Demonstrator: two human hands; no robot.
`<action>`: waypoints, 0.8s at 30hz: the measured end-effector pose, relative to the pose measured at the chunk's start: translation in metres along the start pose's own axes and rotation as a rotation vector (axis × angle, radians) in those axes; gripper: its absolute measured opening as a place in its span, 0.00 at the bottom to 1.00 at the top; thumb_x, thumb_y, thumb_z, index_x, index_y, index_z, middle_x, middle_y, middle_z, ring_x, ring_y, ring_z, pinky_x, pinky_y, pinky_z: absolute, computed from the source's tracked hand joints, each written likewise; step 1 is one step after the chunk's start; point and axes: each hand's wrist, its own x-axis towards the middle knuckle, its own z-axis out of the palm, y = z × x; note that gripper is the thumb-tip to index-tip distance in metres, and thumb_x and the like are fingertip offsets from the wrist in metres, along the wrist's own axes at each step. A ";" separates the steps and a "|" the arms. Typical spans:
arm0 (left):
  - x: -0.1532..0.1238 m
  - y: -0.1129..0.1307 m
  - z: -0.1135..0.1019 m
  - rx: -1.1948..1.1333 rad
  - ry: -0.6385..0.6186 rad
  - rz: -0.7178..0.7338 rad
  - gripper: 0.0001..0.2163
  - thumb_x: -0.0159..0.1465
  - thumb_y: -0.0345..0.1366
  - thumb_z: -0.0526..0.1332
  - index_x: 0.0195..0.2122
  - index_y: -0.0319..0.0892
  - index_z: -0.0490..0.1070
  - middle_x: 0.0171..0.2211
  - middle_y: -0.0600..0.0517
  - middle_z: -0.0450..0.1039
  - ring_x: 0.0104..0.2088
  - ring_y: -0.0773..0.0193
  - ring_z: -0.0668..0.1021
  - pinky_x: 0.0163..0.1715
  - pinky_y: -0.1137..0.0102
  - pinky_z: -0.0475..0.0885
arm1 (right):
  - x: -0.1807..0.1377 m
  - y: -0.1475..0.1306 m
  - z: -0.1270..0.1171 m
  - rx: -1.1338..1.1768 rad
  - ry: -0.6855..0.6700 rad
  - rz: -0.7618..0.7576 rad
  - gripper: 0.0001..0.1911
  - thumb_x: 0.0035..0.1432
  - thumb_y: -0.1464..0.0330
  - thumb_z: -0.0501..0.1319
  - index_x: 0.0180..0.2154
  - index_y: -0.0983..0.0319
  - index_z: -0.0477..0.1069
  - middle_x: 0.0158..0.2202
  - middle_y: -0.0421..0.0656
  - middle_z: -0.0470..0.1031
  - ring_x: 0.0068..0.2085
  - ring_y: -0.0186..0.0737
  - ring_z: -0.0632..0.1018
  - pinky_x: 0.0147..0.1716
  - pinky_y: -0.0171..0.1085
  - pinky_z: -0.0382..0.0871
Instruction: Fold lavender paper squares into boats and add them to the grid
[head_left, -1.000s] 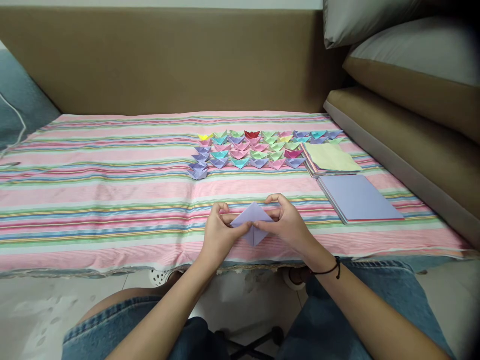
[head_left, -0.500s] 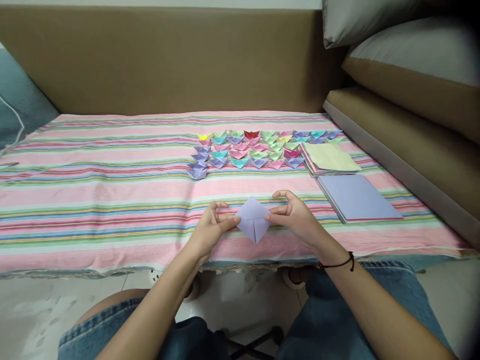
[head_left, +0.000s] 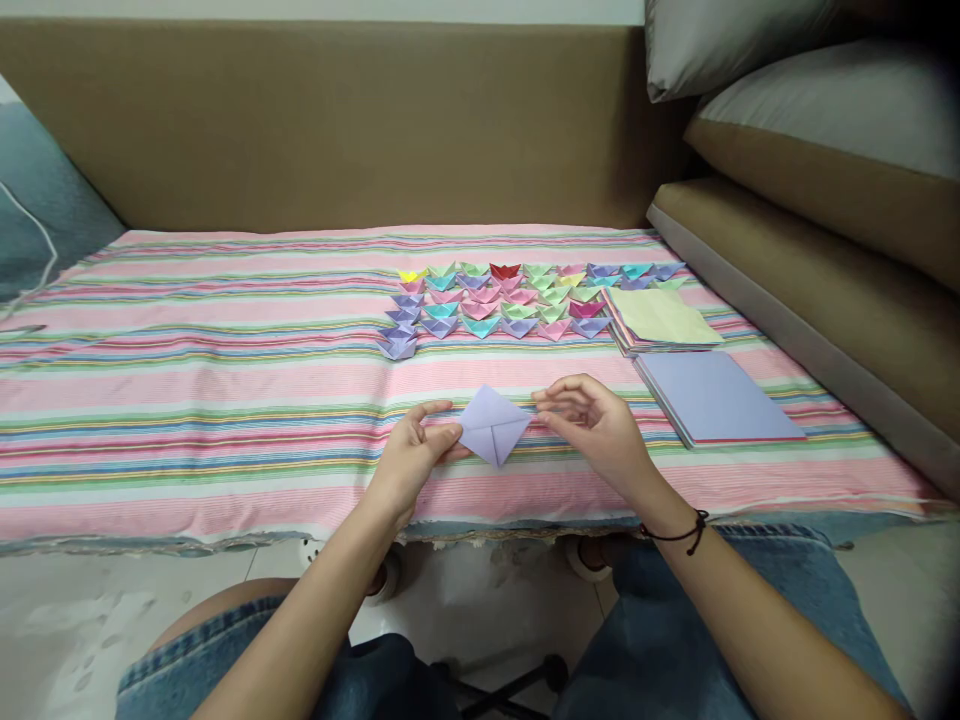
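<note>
My left hand [head_left: 411, 448] pinches the left corner of a folded sheet of lilac paper [head_left: 495, 426] between thumb and fingers. The paper is a small diamond with a slit running down from its middle to the lower corner, held above the striped cloth. Just off its right corner, my right hand [head_left: 589, 422] has its fingers curved and apart, with no paper visible between them. Farther back, several folded paper boats [head_left: 480, 310] in many colours stand in rows on the cloth.
Right of the boats lie a stack of pale yellow paper [head_left: 664, 315] and a stack of lilac paper [head_left: 720, 398]. The striped cloth [head_left: 187, 400] covers the surface. Brown cushions [head_left: 810, 290] are piled at the right, and a brown backboard [head_left: 337, 125] rises behind.
The folded paper has shifted left and slightly up and is turned a little. My right thumb and fingers have let go of its right corner; my left hand still holds it.
</note>
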 end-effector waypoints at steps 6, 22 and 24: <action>-0.009 -0.006 0.013 0.195 0.033 0.304 0.20 0.58 0.39 0.61 0.49 0.41 0.59 0.27 0.52 0.78 0.32 0.61 0.79 0.37 0.66 0.71 | -0.013 -0.006 0.023 -0.044 -0.101 -0.115 0.16 0.52 0.66 0.64 0.44 0.58 0.73 0.45 0.46 0.76 0.40 0.42 0.78 0.41 0.42 0.74; 0.001 -0.011 -0.003 0.571 -0.151 0.372 0.07 0.58 0.35 0.59 0.35 0.41 0.75 0.38 0.46 0.76 0.39 0.58 0.77 0.35 0.67 0.71 | -0.008 0.014 0.024 0.255 -0.136 0.246 0.14 0.45 0.64 0.67 0.35 0.60 0.68 0.31 0.42 0.78 0.32 0.40 0.78 0.31 0.38 0.72; 0.005 -0.016 -0.006 0.605 -0.171 0.314 0.06 0.57 0.32 0.60 0.34 0.40 0.76 0.31 0.48 0.76 0.30 0.62 0.76 0.30 0.69 0.70 | -0.008 0.017 0.020 0.069 -0.153 0.175 0.09 0.46 0.65 0.66 0.31 0.61 0.70 0.27 0.41 0.76 0.31 0.40 0.78 0.30 0.38 0.71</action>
